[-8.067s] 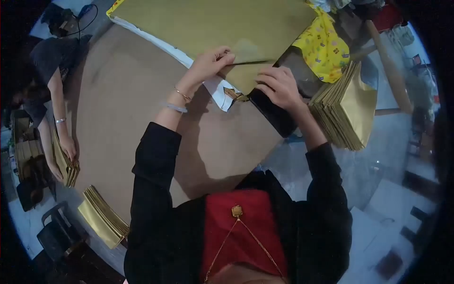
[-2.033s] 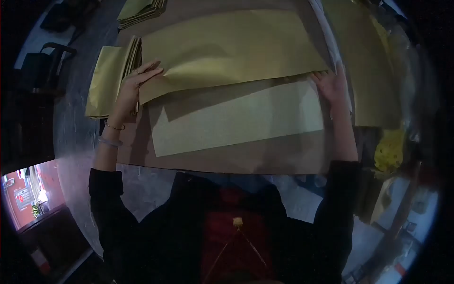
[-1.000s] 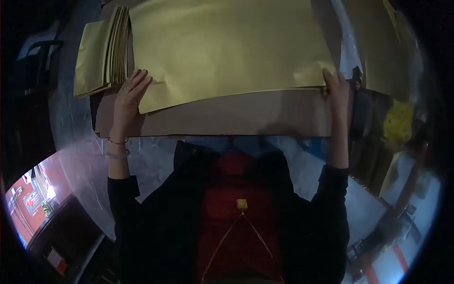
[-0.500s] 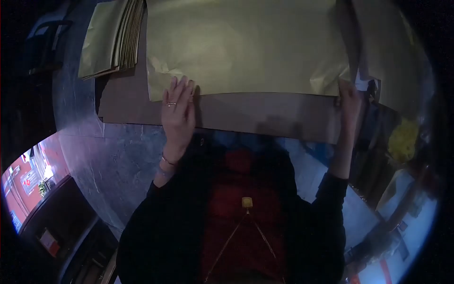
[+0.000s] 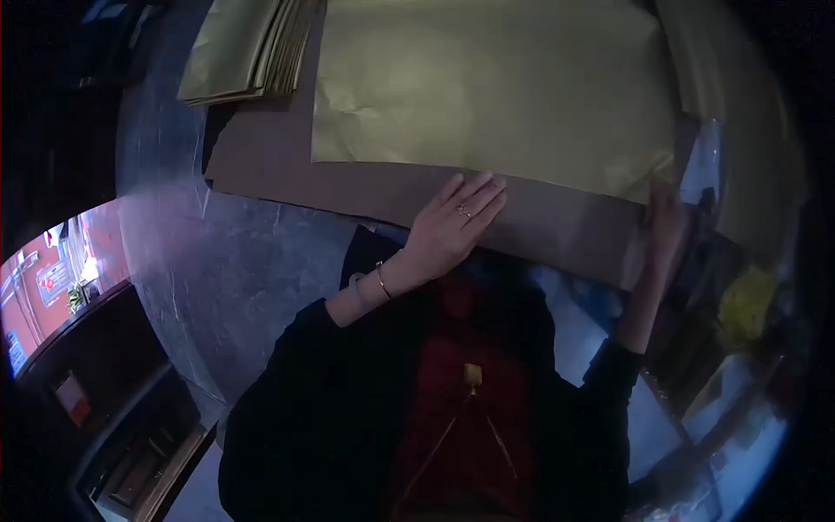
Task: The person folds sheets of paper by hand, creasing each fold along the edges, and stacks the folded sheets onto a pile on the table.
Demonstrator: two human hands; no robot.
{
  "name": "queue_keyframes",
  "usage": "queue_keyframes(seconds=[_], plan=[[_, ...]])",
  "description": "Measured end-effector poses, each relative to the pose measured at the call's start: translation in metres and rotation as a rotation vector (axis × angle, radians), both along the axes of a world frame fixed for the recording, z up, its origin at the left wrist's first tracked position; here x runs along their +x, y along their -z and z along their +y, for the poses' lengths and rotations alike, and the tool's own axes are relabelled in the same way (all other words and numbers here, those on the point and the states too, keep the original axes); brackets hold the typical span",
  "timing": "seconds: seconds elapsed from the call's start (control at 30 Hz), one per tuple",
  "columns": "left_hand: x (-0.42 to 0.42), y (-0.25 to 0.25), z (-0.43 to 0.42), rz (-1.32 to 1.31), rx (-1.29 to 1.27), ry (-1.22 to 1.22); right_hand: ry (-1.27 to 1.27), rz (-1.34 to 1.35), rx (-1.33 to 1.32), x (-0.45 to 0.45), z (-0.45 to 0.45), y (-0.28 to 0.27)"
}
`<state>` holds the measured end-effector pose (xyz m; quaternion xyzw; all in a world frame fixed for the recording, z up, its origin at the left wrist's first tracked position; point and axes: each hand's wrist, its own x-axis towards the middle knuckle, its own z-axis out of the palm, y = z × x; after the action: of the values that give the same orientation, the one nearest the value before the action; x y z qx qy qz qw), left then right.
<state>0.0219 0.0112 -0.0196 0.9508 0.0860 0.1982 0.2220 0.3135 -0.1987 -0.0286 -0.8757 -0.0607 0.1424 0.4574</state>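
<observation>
Nearest to my camera, at the bottom centre of the frame, I record a gold pendant (image 5: pixel 472 375) on a thin chain against a red top (image 5: pixel 461 426), with a dark jacket (image 5: pixel 322 409) around it. Two bracelets (image 5: pixel 381 278) sit on the left wrist. The left hand (image 5: pixel 457 222), just right of centre, is open, its fingers straight and slightly spread, a ring on one; the fingertips reach the lower edge of the gold sheet (image 5: pixel 496 96). The right hand (image 5: pixel 665 230) is at the sheet's lower right corner, in shadow and blurred; I cannot tell whether it grips the paper or merely rests there. The sheet lies across the upper middle of the frame, running out at the top, creased near both lower corners. Beneath it I note a brown board (image 5: pixel 270 165), showing as a band below and left of the sheet. Right of the sheet, close to the right hand, is a white strip (image 5: pixel 703 165). A stack of folded gold paper (image 5: pixel 235 52) stands at upper left, over the board's edge. At the right side I observe a blurred yellow item (image 5: pixel 746 304). Grey floor (image 5: pixel 252 252) shows left of centre, and a small plant (image 5: pixel 80 297) stands in the bright area at far left.
</observation>
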Motion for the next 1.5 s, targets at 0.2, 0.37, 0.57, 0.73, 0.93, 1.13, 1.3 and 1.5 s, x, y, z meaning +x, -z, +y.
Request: queue_keyframes(seconds=[0.2,0.37,0.57,0.73,0.93,1.13,1.3,1.5], plan=[[0.014,0.005,0.006,-0.008,0.063,-0.1,-0.012,0.007,0.045,-0.009,0.009,-0.013],[0.014,0.005,0.011,0.013,0.026,-0.083,0.007,0.022,0.028,-0.011,0.011,-0.018],[0.014,0.007,0.009,0.025,-0.002,-0.069,0.042,0.073,0.11,-0.016,0.014,-0.021],[0.016,0.008,0.009,0.023,-0.011,-0.085,0.031,0.106,0.066,-0.015,0.011,-0.022],[0.015,0.002,0.01,0.074,0.004,-0.101,-0.007,-0.115,-0.046,-0.005,0.0,0.0],[0.015,0.006,0.008,0.047,-0.008,-0.08,0.024,-0.002,-0.031,-0.009,0.006,-0.01],[0.014,0.011,0.009,0.054,0.012,-0.058,0.011,0.034,-0.045,-0.008,0.005,-0.013],[0.014,0.011,0.008,0.055,-0.008,-0.057,-0.021,0.01,0.006,-0.009,0.006,-0.015]])
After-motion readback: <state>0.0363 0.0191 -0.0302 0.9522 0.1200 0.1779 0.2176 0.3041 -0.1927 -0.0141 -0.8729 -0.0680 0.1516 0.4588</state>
